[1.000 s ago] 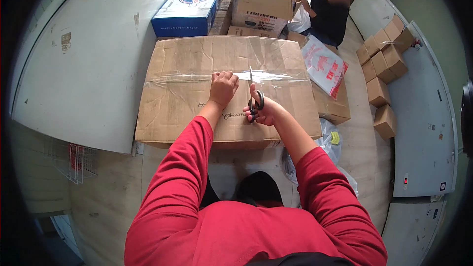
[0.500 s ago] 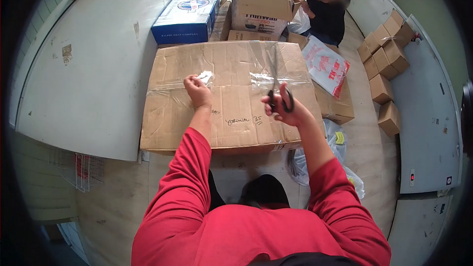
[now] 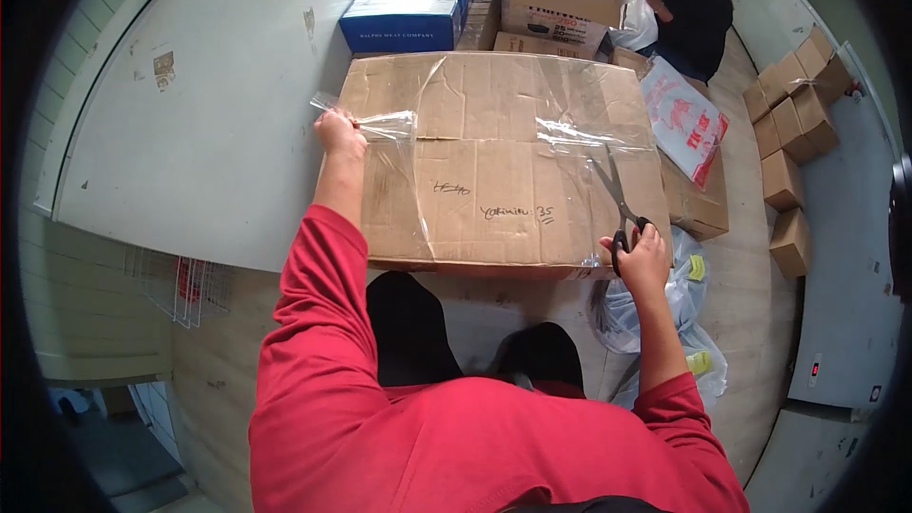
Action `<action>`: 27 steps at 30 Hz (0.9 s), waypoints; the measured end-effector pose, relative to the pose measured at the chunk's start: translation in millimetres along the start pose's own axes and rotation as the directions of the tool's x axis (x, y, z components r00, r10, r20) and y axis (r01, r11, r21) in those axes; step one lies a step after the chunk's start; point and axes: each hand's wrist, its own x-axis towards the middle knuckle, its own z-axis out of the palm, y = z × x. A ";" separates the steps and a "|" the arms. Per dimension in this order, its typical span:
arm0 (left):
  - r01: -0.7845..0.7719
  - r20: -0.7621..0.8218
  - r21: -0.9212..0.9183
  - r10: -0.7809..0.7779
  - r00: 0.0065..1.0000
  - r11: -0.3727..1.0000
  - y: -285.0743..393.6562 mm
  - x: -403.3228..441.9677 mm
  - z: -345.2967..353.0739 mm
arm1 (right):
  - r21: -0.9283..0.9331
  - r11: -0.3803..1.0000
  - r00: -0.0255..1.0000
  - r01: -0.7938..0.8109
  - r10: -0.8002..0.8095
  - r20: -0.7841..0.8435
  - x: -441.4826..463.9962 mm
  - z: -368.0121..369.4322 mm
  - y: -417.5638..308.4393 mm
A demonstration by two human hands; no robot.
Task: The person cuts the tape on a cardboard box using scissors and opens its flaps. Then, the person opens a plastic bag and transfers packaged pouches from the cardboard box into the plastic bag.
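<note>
A large cardboard box (image 3: 494,180) lies in front of me, with handwriting on its top and clear tape across it. At its left edge my left hand (image 3: 340,130) is closed on a strip of clear packing tape (image 3: 388,123), which stretches taut from the box top. My right hand (image 3: 638,261) holds black-handled scissors (image 3: 618,192) over the box's right front corner. Their blades are parted slightly and point away from me, toward the tape on the right side of the top.
Behind stand a blue and white box (image 3: 408,2) and an open carton (image 3: 560,0), near a person (image 3: 698,9). A printed plastic bag (image 3: 686,119) lies on a carton at right. Plastic bags (image 3: 636,309) sit on the floor; small boxes (image 3: 798,123) are stacked by the right-hand freezer.
My left hand has moved left, pulling the tape strip up and outward. My right hand with the scissors has come nearer and to the right. The whole view has shifted.
</note>
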 end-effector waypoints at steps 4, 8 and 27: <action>-0.007 0.016 -0.100 0.009 1.000 0.995 -7.0 -34.6 -5.3 | -0.187 0.978 0.992 0.096 -0.110 -0.065 -0.4 3.0 2.2; -0.026 0.068 0.152 0.015 0.998 0.988 23.4 -70.0 -25.4 | 0.114 0.984 0.891 0.137 -0.173 0.420 -0.1 -39.6 -45.0; -0.946 0.615 -0.325 -0.762 -0.201 -0.012 24.9 -128.1 10.7 | -0.014 0.766 0.330 0.643 -0.260 0.908 -9.9 -9.4 -128.6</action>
